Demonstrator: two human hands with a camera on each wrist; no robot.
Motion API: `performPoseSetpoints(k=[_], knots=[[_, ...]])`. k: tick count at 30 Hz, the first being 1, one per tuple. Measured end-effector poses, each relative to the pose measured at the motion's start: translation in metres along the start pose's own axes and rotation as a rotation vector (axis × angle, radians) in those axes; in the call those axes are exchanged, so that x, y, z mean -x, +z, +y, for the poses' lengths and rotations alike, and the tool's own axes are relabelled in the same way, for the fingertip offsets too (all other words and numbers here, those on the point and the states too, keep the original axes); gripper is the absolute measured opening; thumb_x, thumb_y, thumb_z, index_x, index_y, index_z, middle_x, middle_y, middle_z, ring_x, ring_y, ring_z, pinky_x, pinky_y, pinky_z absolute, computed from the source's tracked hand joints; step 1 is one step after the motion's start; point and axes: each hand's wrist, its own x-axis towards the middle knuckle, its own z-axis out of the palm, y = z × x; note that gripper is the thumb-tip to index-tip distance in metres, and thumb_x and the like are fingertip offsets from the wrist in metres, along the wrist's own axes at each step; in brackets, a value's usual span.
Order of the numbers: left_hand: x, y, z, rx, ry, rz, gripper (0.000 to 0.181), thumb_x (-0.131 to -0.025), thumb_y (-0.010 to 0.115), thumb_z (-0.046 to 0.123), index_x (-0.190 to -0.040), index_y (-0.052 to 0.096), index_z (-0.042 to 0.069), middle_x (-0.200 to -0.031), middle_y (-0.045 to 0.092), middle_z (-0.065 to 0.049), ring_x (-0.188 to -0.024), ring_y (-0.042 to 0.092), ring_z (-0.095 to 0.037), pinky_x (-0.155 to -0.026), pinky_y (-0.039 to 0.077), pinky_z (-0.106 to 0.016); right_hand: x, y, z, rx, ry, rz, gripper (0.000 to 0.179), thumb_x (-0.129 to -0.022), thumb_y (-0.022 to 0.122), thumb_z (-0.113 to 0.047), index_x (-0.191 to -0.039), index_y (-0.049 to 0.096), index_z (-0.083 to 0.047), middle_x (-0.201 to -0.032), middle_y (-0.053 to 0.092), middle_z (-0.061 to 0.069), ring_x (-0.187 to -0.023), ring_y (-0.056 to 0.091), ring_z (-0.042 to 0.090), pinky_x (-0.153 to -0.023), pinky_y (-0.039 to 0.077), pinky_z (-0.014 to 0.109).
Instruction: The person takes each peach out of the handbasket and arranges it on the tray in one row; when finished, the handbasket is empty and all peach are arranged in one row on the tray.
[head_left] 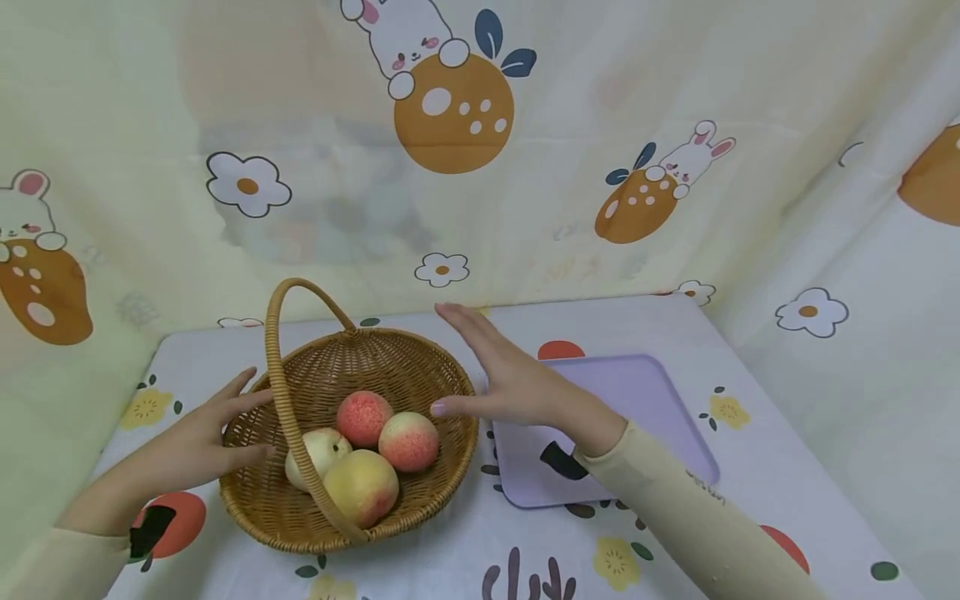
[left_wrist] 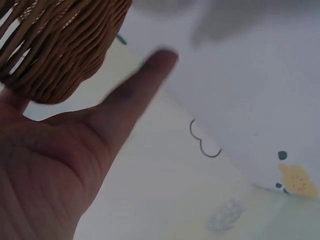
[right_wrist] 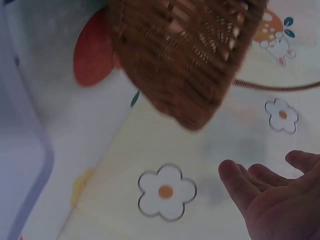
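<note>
A brown wicker basket (head_left: 390, 358) with a tall arched handle (head_left: 279, 375) stands on the table's left half. Inside lie a red peach (head_left: 364, 418), a pink-and-cream peach (head_left: 409, 442), a yellow peach with a red blush (head_left: 362, 488) and a pale yellow fruit (head_left: 327, 454), partly behind the handle. My left hand (head_left: 198, 433) is at the basket's left rim, its fingers spread; in the left wrist view the thumb (left_wrist: 135, 92) stretches out beside the wicker. Over the right rim hovers my right hand (head_left: 510, 379), fingers extended, nothing in its grasp.
A lilac tray (head_left: 675, 417) lies right of the basket, partly under my right forearm. The table wears a white cloth (head_left: 420, 567) printed with fruit and flowers. A curtain (head_left: 330, 225) with rabbits and flowers hangs behind the table and along its sides.
</note>
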Motion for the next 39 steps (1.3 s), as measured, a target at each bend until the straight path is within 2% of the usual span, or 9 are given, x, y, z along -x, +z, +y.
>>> performPoseSetpoints(k=[4, 7, 11, 17, 20, 25, 30, 34, 39], knots=[[-0.002, 0.005, -0.002, -0.008, -0.011, -0.018, 0.085, -0.084, 0.082, 0.027, -0.153, 0.041, 0.002, -0.161, 0.013, -0.035, -0.14, 0.019, -0.063, -0.099, 0.028, -0.078, -0.007, 0.015, -0.008, -0.017, -0.036, -0.052, 0.114, -0.08, 0.078, -0.06, -0.164, 0.006, -0.031, -0.168, 0.006, -0.007, -0.151, 0.014, 0.014, -0.115, 0.029, 0.051], [-0.002, 0.008, -0.004, 0.013, -0.011, -0.022, 0.086, -0.083, 0.082, 0.022, -0.154, 0.038, 0.0, -0.157, 0.025, -0.035, -0.139, 0.026, -0.06, -0.101, 0.032, -0.074, -0.012, 0.025, -0.011, -0.017, -0.062, -0.094, 0.116, -0.08, 0.081, -0.054, -0.164, 0.006, -0.027, -0.168, 0.007, -0.004, -0.151, 0.016, 0.014, -0.116, 0.03, 0.045], [-0.001, 0.011, -0.004, 0.029, -0.036, -0.016, 0.088, -0.083, 0.08, 0.012, -0.156, 0.033, -0.002, -0.151, 0.037, -0.036, -0.137, 0.033, -0.057, -0.101, 0.036, -0.07, -0.018, 0.038, -0.015, 0.014, -0.071, -0.152, 0.119, -0.078, 0.084, -0.051, -0.164, 0.005, -0.025, -0.168, 0.009, 0.003, -0.15, 0.02, 0.018, -0.115, 0.032, 0.044], [0.0, 0.014, -0.002, 0.015, -0.086, -0.008, 0.092, -0.081, 0.078, 0.005, -0.158, 0.027, -0.002, -0.151, 0.035, -0.037, -0.136, 0.032, -0.058, -0.101, 0.035, -0.071, -0.021, 0.052, -0.018, 0.145, -0.056, -0.221, 0.123, -0.075, 0.085, -0.055, -0.164, 0.008, -0.02, -0.167, 0.015, 0.008, -0.145, 0.035, 0.026, -0.111, 0.038, 0.045], [0.001, 0.015, 0.0, 0.02, -0.089, -0.005, 0.094, -0.081, 0.077, 0.003, -0.159, 0.025, -0.001, -0.151, 0.034, -0.038, -0.136, 0.033, -0.058, -0.1, 0.037, -0.07, -0.023, 0.057, -0.019, 0.214, -0.054, -0.242, 0.119, -0.075, 0.086, -0.051, -0.163, 0.015, -0.016, -0.164, 0.025, 0.009, -0.143, 0.038, 0.025, -0.11, 0.04, 0.043], [0.0, 0.016, 0.001, 0.005, -0.082, 0.006, 0.095, -0.08, 0.076, 0.001, -0.159, 0.024, 0.0, -0.151, 0.033, -0.039, -0.136, 0.033, -0.059, -0.099, 0.038, -0.07, -0.025, 0.064, -0.021, 0.316, -0.032, -0.253, 0.102, -0.076, 0.087, -0.048, -0.156, 0.035, -0.011, -0.149, 0.048, 0.005, -0.13, 0.052, 0.017, -0.104, 0.045, 0.036], [0.001, 0.016, 0.001, -0.019, -0.095, 0.004, 0.097, -0.078, 0.076, 0.001, -0.16, 0.023, 0.001, -0.15, 0.034, -0.039, -0.133, 0.037, -0.059, -0.097, 0.042, -0.068, -0.028, 0.072, -0.023, 0.445, 0.04, -0.279, 0.078, -0.073, 0.088, -0.05, -0.135, 0.055, -0.016, -0.12, 0.067, -0.003, -0.105, 0.064, 0.011, -0.086, 0.053, 0.033], [0.001, 0.017, 0.001, -0.024, -0.092, 0.003, 0.098, -0.079, 0.076, 0.001, -0.16, 0.022, 0.002, -0.151, 0.034, -0.039, -0.133, 0.038, -0.058, -0.095, 0.044, -0.067, -0.032, 0.079, -0.026, 0.545, 0.089, -0.307, 0.069, -0.068, 0.089, -0.054, -0.118, 0.058, -0.017, -0.1, 0.068, -0.006, -0.089, 0.066, 0.011, -0.072, 0.053, 0.033], [0.001, 0.017, 0.001, -0.022, -0.077, 0.004, 0.098, -0.078, 0.076, 0.0, -0.16, 0.022, 0.001, -0.151, 0.034, -0.039, -0.133, 0.038, -0.058, -0.095, 0.045, -0.065, -0.033, 0.086, -0.024, 0.575, 0.09, -0.288, 0.066, -0.068, 0.089, -0.052, -0.113, 0.059, -0.016, -0.093, 0.068, -0.005, -0.084, 0.066, 0.013, -0.068, 0.053, 0.034]])
